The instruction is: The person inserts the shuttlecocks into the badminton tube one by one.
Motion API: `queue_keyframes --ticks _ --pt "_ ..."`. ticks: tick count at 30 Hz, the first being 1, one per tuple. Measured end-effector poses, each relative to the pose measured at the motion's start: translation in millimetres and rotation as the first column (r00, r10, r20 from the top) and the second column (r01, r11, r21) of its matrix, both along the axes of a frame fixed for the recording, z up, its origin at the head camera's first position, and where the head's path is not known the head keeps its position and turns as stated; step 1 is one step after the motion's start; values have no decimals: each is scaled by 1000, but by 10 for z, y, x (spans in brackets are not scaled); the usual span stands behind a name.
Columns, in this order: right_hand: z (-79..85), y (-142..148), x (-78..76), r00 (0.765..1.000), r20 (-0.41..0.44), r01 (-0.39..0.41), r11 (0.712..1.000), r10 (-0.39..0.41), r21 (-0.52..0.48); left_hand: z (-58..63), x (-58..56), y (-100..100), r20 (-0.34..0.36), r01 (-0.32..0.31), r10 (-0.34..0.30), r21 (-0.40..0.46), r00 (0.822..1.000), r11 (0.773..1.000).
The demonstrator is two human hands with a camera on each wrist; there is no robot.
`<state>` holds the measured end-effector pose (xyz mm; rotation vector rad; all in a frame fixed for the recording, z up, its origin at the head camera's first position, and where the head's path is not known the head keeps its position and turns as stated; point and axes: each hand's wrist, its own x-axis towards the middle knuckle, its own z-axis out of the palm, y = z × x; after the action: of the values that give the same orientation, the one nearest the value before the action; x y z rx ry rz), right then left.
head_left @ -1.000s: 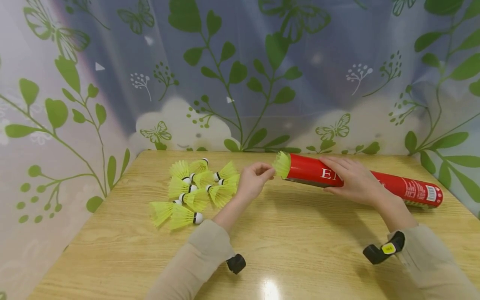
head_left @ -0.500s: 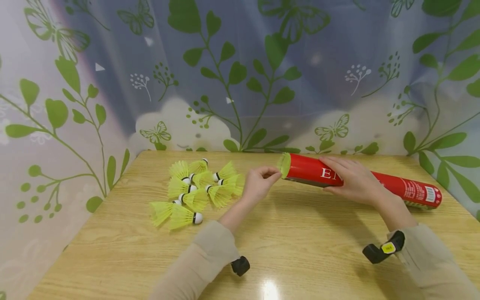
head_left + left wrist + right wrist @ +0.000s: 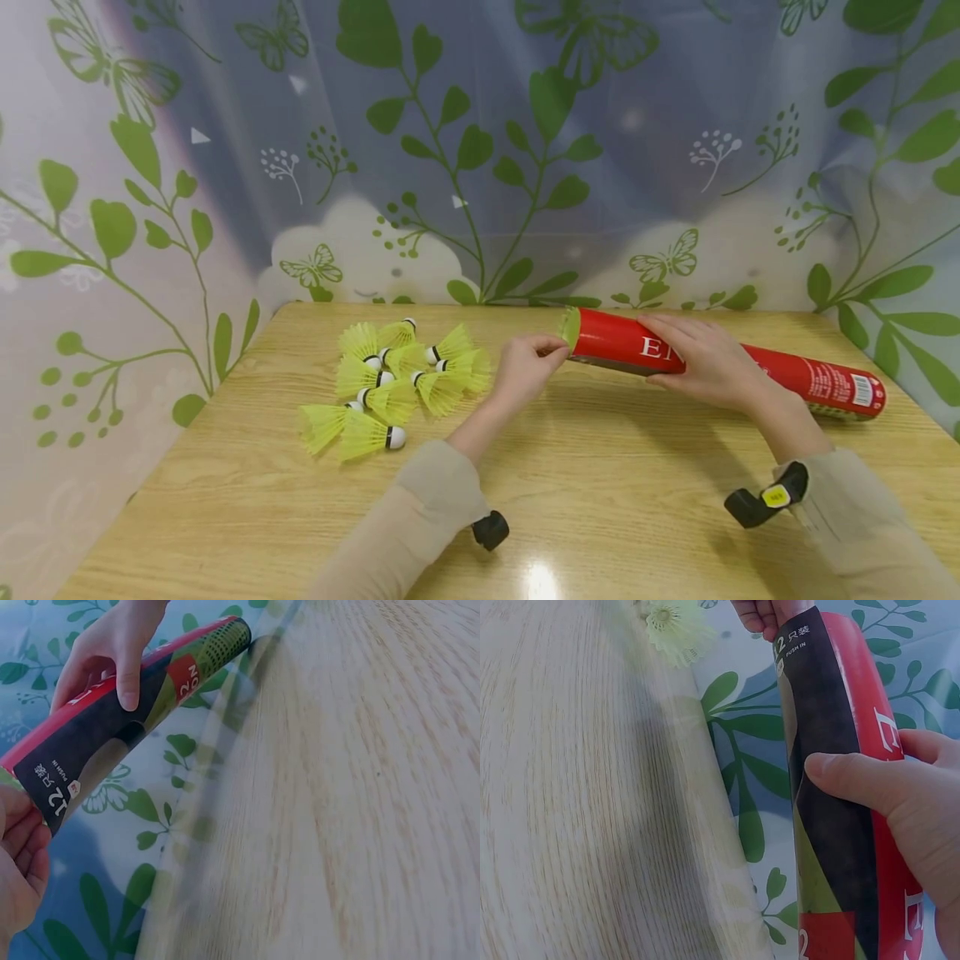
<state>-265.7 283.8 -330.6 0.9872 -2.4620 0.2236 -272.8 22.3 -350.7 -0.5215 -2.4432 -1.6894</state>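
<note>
My right hand (image 3: 708,362) grips a long red shuttlecock tube (image 3: 618,337) round its middle, its left end raised over the table. In the right wrist view the thumb (image 3: 847,776) lies across the tube's black panel. A yellow shuttlecock (image 3: 572,327) sits in the tube's left mouth, with only the edge of its skirt showing. My left hand (image 3: 527,367) pinches that skirt edge right at the rim, thumb and forefinger together. Its curled fingers (image 3: 30,844) show beside the tube's end in the left wrist view.
Several yellow shuttlecocks (image 3: 390,400) with white heads lie in a loose group on the left of the wooden table (image 3: 600,500). A curtain (image 3: 480,150) printed with leaves and butterflies hangs behind the table's far edge.
My left hand has moved right toward the tube, and the shuttlecock has slid into the mouth until only its skirt edge shows. The right hand and tube have barely moved.
</note>
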Motion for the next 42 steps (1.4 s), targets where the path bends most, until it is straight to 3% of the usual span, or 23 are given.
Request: queue_keyframes --ticks 14,25,35,42 --pt "2 -25 -5 1000 -11 -13 1000 13 -14 31 6 -11 4 35 -35 -18 999 999" --pt "-16 -45 -15 999 -30 -24 1000 24 -13 -2 -20 -28 -52 48 -51 -56 997 997" --pt "27 4 41 1000 -12 5 1000 -5 -31 92 -26 22 8 91 -91 -76 996 993" --pt "39 -18 29 1000 -11 5 999 -5 -36 116 -12 -100 23 87 -86 -71 996 994"
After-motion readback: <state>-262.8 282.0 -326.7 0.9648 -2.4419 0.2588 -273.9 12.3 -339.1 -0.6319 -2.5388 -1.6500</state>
